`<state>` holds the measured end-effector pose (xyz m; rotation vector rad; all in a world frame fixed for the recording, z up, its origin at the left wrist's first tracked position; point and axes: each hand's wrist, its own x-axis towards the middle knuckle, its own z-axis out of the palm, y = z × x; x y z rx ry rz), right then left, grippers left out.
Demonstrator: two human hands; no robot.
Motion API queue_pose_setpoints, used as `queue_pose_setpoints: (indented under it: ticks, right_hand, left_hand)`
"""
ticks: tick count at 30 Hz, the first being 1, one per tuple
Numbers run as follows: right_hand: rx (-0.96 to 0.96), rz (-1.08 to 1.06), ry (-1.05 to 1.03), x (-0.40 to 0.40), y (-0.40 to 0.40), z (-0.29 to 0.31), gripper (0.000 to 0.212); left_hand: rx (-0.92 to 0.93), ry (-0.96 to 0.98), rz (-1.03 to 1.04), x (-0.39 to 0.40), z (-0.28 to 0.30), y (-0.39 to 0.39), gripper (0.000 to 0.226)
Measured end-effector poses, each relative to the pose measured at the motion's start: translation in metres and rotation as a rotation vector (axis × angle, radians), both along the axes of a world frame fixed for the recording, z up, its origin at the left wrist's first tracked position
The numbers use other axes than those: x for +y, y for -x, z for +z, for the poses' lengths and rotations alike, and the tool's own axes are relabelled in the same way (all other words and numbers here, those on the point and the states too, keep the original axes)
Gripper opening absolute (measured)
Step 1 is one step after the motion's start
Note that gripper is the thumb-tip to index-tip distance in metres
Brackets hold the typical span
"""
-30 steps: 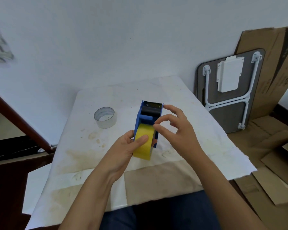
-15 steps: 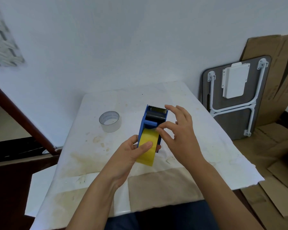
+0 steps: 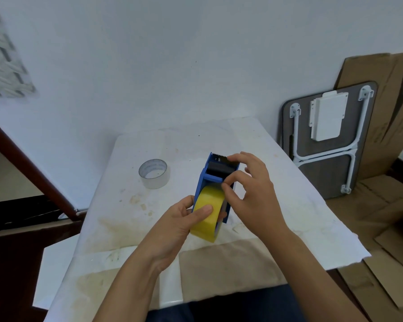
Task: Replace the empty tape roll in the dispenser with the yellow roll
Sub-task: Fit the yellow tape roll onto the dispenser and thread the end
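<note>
The left hand (image 3: 172,225) grips the yellow roll (image 3: 207,214), its thumb pressed on the roll's face, with the roll seated in the blue dispenser (image 3: 215,180) above the white table (image 3: 277,182). The right hand (image 3: 251,194) pinches at the roll's top edge, just beside the dispenser's black roller. The empty tape roll (image 3: 154,173) stands on the table, well apart to the left.

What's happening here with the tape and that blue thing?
A person is loading a yellow tape roll into a blue tape dispenser held over a paper-covered table. The left hand grips the roll and dispenser from the side, thumb on the yellow tape. The right hand works with its fingertips near the top of the roll, just behind the toothed cutter. The old, nearly empty roll sits apart on the table to the left.
</note>
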<state>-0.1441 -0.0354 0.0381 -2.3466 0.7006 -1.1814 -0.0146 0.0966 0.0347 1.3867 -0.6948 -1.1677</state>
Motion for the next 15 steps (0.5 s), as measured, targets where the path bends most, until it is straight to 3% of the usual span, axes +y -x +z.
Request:
queue_pose_setpoints:
  ticks: [9,15]
  right_hand:
    - [-0.056,-0.026,-0.002,0.000,0.005,0.010,0.012]
    - [-0.004,-0.041,-0.036,-0.001,0.004,0.010,0.010]
  left_hand:
    - [0.026,-0.023,-0.060,-0.001,-0.001,0.002,0.049]
    - [0.072,-0.015,-0.053,-0.006,0.008,-0.003,0.072]
